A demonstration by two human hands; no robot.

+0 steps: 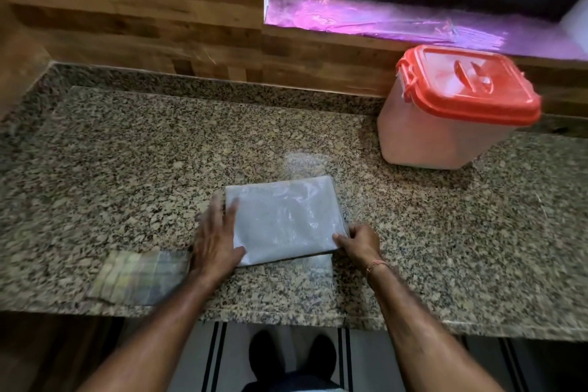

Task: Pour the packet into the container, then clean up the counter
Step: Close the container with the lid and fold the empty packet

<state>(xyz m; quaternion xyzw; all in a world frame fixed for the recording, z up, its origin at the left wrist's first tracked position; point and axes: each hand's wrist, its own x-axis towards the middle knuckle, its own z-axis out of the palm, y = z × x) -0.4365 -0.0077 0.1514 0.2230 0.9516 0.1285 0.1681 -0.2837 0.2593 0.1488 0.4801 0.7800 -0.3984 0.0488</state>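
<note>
Head view: we see the packet (286, 219) lying flat on the granite counter (127, 169) near its front edge. Our left hand (216, 239) rests on its left side with straight fingers, while our right hand (361, 242) pinches the near right corner. The container (445, 137), with its red lid (467, 83) on, stands well apart at the back right. A folded checked cloth (136, 277) lies just beside our left wrist.

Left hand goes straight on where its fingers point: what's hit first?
The left hand rests on the packet; ahead looks like bare counter up to the wooden wall, though depth is unclear.
</note>
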